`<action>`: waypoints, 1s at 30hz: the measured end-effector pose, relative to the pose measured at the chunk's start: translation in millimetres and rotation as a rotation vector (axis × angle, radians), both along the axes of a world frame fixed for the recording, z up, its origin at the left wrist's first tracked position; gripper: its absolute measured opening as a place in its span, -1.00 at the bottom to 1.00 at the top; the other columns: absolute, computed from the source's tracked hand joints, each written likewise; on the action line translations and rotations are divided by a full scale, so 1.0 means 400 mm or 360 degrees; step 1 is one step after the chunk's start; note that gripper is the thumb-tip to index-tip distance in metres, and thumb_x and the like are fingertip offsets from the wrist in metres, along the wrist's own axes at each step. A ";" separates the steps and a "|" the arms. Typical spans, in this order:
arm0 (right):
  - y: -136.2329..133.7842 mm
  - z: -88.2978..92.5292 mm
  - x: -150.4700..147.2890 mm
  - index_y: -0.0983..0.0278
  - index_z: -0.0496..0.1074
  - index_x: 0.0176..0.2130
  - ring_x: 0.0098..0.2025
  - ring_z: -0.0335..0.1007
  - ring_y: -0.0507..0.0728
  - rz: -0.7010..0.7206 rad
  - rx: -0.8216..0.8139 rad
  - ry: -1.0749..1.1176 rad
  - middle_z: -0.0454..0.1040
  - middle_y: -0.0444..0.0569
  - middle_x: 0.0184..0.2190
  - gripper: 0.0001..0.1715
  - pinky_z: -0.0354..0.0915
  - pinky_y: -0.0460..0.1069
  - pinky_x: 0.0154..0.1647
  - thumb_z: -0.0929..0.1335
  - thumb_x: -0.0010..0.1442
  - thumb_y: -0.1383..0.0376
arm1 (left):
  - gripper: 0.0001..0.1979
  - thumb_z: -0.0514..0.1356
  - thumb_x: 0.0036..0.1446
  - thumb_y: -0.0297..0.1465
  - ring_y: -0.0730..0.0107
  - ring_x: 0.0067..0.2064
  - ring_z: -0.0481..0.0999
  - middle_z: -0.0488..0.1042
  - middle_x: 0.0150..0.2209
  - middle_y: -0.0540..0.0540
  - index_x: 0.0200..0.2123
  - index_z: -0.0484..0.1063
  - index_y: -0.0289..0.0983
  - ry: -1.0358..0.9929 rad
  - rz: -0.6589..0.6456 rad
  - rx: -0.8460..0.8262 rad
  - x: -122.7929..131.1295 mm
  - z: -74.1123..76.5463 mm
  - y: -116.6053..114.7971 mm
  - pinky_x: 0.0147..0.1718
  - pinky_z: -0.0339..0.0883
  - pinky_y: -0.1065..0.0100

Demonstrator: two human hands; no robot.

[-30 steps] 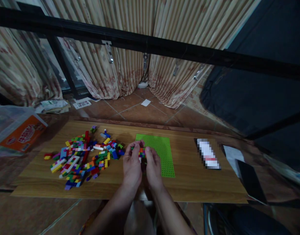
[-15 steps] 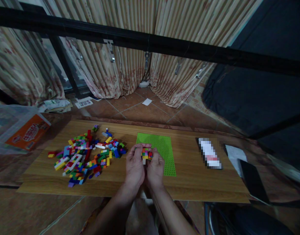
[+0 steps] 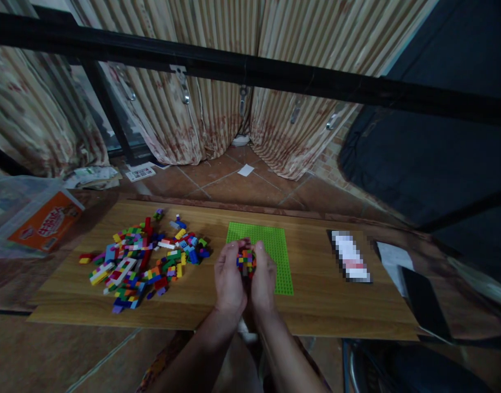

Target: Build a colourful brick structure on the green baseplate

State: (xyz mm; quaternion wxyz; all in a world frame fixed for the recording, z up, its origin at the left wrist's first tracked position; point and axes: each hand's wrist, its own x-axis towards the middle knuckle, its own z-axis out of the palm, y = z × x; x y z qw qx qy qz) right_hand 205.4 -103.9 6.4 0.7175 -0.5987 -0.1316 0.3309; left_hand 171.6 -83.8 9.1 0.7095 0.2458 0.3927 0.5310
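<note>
Between my two hands is a small block of joined toy bricks (image 3: pixel 246 261) in orange, yellow, purple, red and other colours. My left hand (image 3: pixel 230 277) curls around its left side, thumb on top. From the right, my right hand (image 3: pixel 263 275) closes on the same block, its thumb also pointing away from me. The fingers beneath are partly hidden. Both hands are over the near left part of a green studded baseplate (image 3: pixel 267 234). To the left of my hands lies a spread-out heap of loose toy bricks (image 3: pixel 152 259) in many colours.
All this rests on a wooden table (image 3: pixel 316 314). A blurred-out phone (image 3: pixel 351 256) lies to the right, with a paper (image 3: pixel 393 259) and a dark flat device (image 3: pixel 424 305) beyond. At far left stands a clear plastic box (image 3: pixel 13 218) with an orange label.
My hands have turned the brick block a little, so more of its coloured top faces me. My thumbs now lie along its two sides. The loose bricks have not moved.
</note>
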 end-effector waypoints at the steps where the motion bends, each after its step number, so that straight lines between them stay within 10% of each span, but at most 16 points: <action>1: 0.001 -0.001 -0.002 0.30 0.53 -0.39 -0.32 0.44 0.11 -0.0003 0.0018 -0.0122 0.57 -0.03 -0.40 -0.56 0.29 -0.03 -0.28 0.37 0.07 -0.03 | -0.77 0.27 0.02 -0.23 0.35 -0.19 0.55 0.59 -0.25 -0.10 -0.36 0.53 -0.29 0.0041 -0.0027 0.0037 0.001 -0.001 -0.003 -0.14 0.38 0.36; 23: 0.023 -0.015 -0.035 0.26 0.45 -0.42 -0.56 0.34 0.04 -0.0059 0.0001 0.0446 0.48 -0.16 -0.54 -0.64 0.20 -0.07 -0.56 0.26 0.13 0.05 | -0.85 0.24 -0.01 -0.33 0.32 -0.22 0.58 0.58 -0.30 -0.10 -0.38 0.49 -0.30 -0.0252 0.0035 -0.0110 -0.031 -0.005 0.046 -0.12 0.41 0.28; 30: 0.030 -0.012 -0.070 0.31 0.50 -0.34 -0.27 0.44 0.12 0.0026 0.0081 -0.0251 0.56 -0.02 -0.33 -0.67 0.32 0.00 -0.18 0.41 0.06 0.08 | -0.75 0.24 0.05 -0.21 0.34 -0.23 0.56 0.57 -0.32 -0.10 -0.38 0.50 -0.31 -0.0071 0.0032 -0.0018 -0.052 0.006 0.058 -0.13 0.39 0.31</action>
